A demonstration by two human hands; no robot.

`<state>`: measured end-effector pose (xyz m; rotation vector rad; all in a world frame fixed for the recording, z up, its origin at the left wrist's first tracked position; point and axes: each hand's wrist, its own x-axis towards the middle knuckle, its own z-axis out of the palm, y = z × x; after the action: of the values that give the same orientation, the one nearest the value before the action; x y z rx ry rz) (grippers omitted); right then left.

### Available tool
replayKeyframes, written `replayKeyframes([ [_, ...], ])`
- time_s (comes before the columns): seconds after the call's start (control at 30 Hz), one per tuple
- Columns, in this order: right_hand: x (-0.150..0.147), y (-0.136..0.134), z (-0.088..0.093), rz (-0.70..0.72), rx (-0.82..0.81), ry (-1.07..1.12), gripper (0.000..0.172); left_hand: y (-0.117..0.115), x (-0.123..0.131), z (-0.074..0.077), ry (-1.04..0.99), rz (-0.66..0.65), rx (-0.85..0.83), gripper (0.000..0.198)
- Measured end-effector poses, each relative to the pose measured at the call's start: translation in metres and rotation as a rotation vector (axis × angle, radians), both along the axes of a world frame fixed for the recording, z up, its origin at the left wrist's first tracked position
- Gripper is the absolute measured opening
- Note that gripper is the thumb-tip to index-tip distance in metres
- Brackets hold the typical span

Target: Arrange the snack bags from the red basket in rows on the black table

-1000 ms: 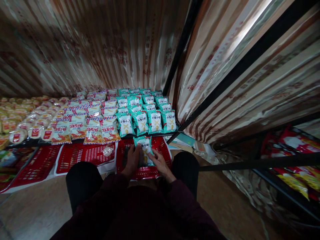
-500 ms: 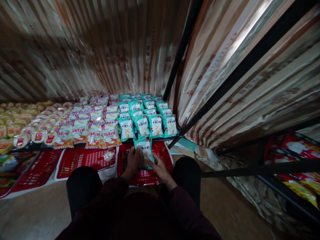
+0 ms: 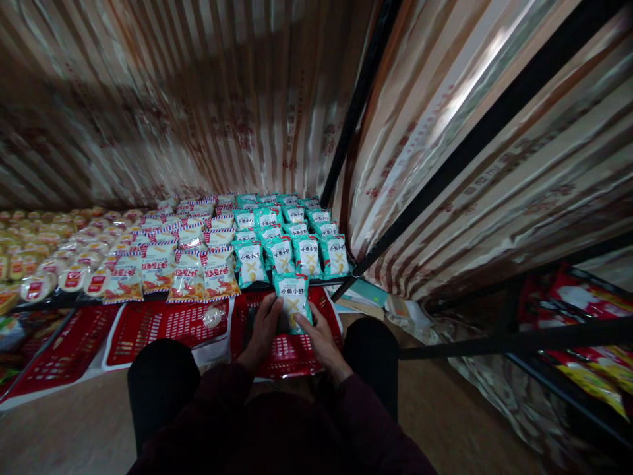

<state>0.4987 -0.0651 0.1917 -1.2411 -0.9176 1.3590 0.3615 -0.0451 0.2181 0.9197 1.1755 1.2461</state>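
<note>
Between my hands, upright above a red basket (image 3: 297, 359), is a teal and white snack bag (image 3: 293, 297). My left hand (image 3: 266, 324) grips its left side, and my right hand (image 3: 320, 333) grips its lower right side with the thumb on the front. Just behind it, several rows of matching teal bags (image 3: 309, 256) stand on a black shelf (image 3: 257, 286). To their left are rows of orange and white bags with striped edges (image 3: 186, 274).
Round wrapped cakes (image 3: 79, 274) fill the shelf's left part. A second red basket (image 3: 148, 330) lies below the shelf. Black metal bars (image 3: 420, 211) slant up at the right, before striped sheeting (image 3: 237, 86). Red and yellow packets (image 3: 588, 356) lie at far right.
The held bag has moved slightly right and its front has turned more fully into view, both hands still on it. The whole view has shifted a little.
</note>
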Motion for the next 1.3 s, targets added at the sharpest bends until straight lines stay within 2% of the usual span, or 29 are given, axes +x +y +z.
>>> replayKeyframes([
  [0.13, 0.003, 0.004, 0.005, -0.019, 0.022, 0.018, 0.054, -0.005, 0.002, -0.012, -0.004, -0.074, -0.018, 0.045],
  [0.3, 0.002, 0.006, 0.009, -0.007, 0.028, 0.027, 0.052, -0.005, 0.002, -0.021, 0.086, -0.039, 0.02, 0.044],
  [0.53, -0.001, 0.009, 0.006, -0.015, 0.053, 0.037, 0.051, -0.004, 0.001, -0.018, 0.141, 0.001, 0.015, 0.043],
  [0.8, 0.002, 0.011, 0.007, -0.067, 0.067, 0.043, 0.049, -0.006, 0.005, -0.017, -0.03, -0.055, 0.015, 0.049],
  [0.97, 0.008, 0.012, 0.008, -0.08, 0.053, 0.076, 0.053, -0.005, 0.011, -0.02, -0.056, -0.044, 0.004, 0.051],
  [1.1, 0.012, 0.012, 0.008, -0.085, 0.05, 0.059, 0.055, -0.004, 0.017, -0.02, -0.045, -0.027, -0.007, 0.047],
  [1.3, 0.01, 0.015, 0.009, -0.08, 0.05, 0.15, 0.056, -0.002, 0.02, -0.016, -0.05, 0.002, 0.003, 0.039],
])
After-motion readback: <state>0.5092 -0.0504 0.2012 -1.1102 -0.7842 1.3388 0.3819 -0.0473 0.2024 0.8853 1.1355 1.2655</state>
